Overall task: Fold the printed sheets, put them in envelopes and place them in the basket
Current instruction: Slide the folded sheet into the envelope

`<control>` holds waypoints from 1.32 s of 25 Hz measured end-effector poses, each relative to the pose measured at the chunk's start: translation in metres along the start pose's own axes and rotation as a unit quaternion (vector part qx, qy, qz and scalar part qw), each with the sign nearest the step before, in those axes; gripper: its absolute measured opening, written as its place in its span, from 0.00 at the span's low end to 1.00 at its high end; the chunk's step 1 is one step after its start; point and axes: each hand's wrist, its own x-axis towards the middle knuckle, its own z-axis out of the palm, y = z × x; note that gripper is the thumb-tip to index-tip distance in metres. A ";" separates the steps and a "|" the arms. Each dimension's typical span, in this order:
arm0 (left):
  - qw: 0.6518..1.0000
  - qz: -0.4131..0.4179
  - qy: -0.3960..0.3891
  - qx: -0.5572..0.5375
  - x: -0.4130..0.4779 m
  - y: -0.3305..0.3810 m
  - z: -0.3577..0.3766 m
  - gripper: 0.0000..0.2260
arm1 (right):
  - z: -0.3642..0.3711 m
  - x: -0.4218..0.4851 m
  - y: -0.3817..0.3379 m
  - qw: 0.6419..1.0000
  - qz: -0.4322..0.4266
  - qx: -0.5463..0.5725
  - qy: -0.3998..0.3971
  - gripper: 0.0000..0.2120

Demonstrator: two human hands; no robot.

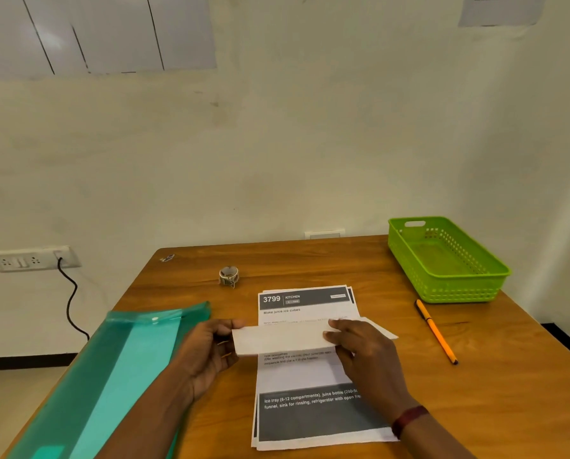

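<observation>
A stack of printed sheets lies at the near edge of the wooden tabletop, directly beneath a person's two hands. Left of the grip, a translucent green folder with a snap button hangs over the tabletop's edge. To the right lies an orange pen, and beyond it, well apart from the hands, stands a green basket. A small roll of tape sits beyond the grip, to the left. A wall socket with a black cable shows past the folder.

The left hand and right hand each pinch one end of a long white paper, held level just above the stack's middle and hiding part of its text. Whether it is a folded sheet or an envelope cannot be told. The right wrist wears a dark red band.

The top sheet reads "3799", "KITCHEN" and "Make juice ice cubes"; its lower grey panel begins "Ice tray (6-12 compartments), juice bottle".
</observation>
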 end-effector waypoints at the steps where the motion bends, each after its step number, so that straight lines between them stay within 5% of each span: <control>1: 1.000 -0.004 0.006 -0.016 0.004 -0.004 -0.002 0.10 | 0.004 -0.004 0.000 1.000 0.000 -0.002 -0.012 0.15; 7: 0.995 0.016 0.066 0.066 0.020 -0.023 -0.005 0.08 | 0.016 -0.023 -0.002 0.996 0.021 -0.027 -0.084 0.13; 11: 0.976 0.087 0.134 0.145 0.031 -0.040 -0.013 0.07 | 0.019 -0.025 -0.002 0.991 0.024 -0.046 -0.126 0.21; 16: 0.844 0.283 0.229 0.394 0.028 -0.059 -0.005 0.08 | 0.024 -0.025 -0.004 0.980 0.035 -0.061 -0.189 0.29; 19: 0.761 0.328 0.250 0.501 0.026 -0.068 0.000 0.10 | 0.023 -0.024 -0.004 0.977 0.043 -0.069 -0.197 0.29; 24: 0.666 0.381 0.209 0.606 0.021 -0.077 0.007 0.12 | 0.018 -0.022 -0.008 0.969 0.048 -0.083 -0.227 0.28; 26: 0.624 0.385 0.117 0.670 0.013 -0.079 0.018 0.17 | 0.016 -0.020 -0.011 0.964 0.059 -0.090 -0.245 0.28; 29: 0.603 0.306 -0.019 0.736 0.011 -0.085 0.031 0.24 | 0.014 -0.014 -0.018 0.956 0.070 -0.115 -0.260 0.29; 33: 0.586 0.282 -0.043 0.759 0.018 -0.087 0.028 0.27 | 0.017 -0.008 -0.016 0.937 0.058 -0.089 -0.333 0.33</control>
